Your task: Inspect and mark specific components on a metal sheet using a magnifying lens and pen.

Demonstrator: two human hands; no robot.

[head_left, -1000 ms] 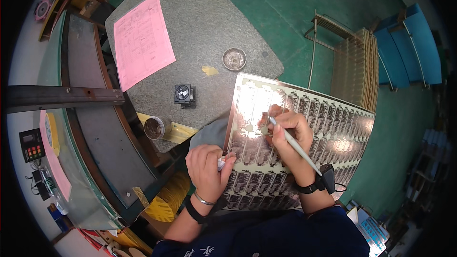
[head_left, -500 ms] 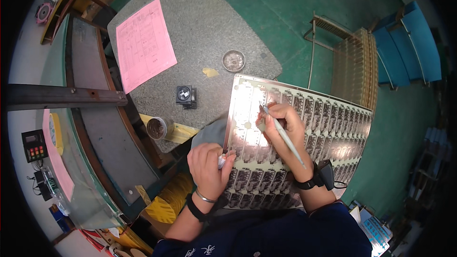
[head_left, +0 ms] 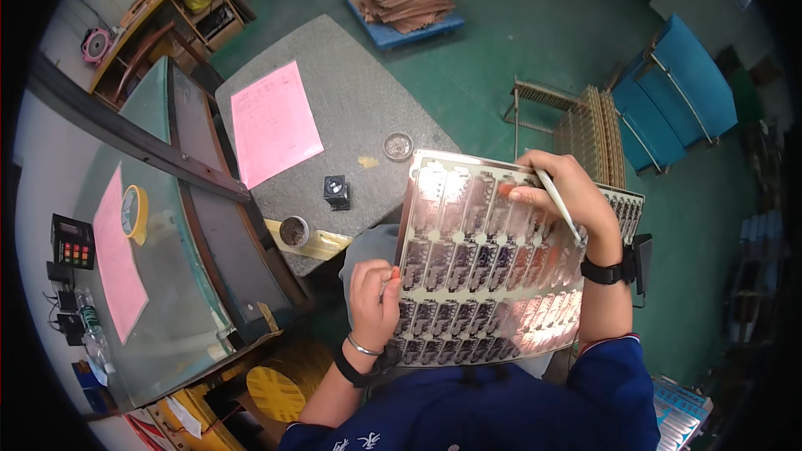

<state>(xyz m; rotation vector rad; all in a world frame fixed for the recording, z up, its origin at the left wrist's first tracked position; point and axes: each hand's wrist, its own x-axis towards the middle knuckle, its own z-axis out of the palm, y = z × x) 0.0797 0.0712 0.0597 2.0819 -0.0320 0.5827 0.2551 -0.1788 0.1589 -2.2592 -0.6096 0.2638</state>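
A large flat panel (head_left: 480,301), covered with rows of repeated circuit-like patterns, lies tilted in front of me and reflects light. My left hand (head_left: 374,305) is closed on its left edge; a small orange patch shows at the fingertips. My right hand (head_left: 572,196) is at the panel's far edge toward the right, its thumb over the patterned face. A slim white pen-like tool (head_left: 555,198) is held in that hand, lying across it and pointing back toward the wrist. What the right hand's other fingers touch is partly hidden.
Left of the panel stands a grey speckled table (head_left: 355,83) with a pink sheet (head_left: 276,125), a black magnifier-like block (head_left: 337,192), a round dish (head_left: 398,146) and a small cup (head_left: 294,232). A slotted rack (head_left: 589,129) and a blue cart (head_left: 677,92) stand at the right.
My right hand has moved right and away from the panel's upper left area to its far edge; the tool has turned in it. The view has shifted, showing stacked brown sheets at the top.
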